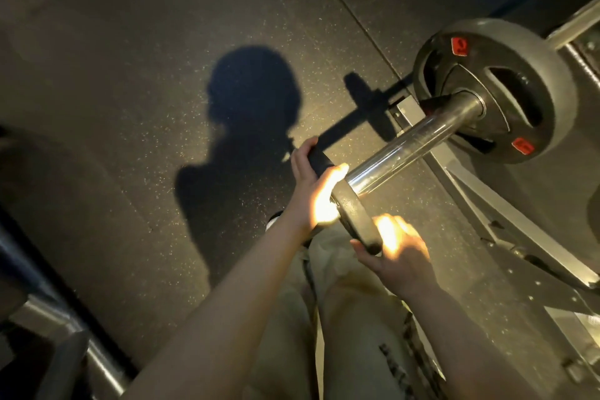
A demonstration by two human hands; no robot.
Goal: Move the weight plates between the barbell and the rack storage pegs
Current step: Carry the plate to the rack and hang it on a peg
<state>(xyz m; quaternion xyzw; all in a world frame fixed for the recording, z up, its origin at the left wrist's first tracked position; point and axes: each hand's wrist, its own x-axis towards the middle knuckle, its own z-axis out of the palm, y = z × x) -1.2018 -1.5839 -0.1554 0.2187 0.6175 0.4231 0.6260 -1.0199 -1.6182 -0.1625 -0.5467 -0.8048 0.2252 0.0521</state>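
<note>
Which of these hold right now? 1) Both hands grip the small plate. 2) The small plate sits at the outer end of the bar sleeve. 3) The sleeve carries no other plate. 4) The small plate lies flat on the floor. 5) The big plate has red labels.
1) True: the left hand and right hand hold the small plate by opposite edges.
2) True: it is at the near end of the sleeve.
3) False: a big plate sits further in on the sleeve.
4) False: it is held up at the sleeve end, above the floor.
5) True: two red labels show on its face.
</note>
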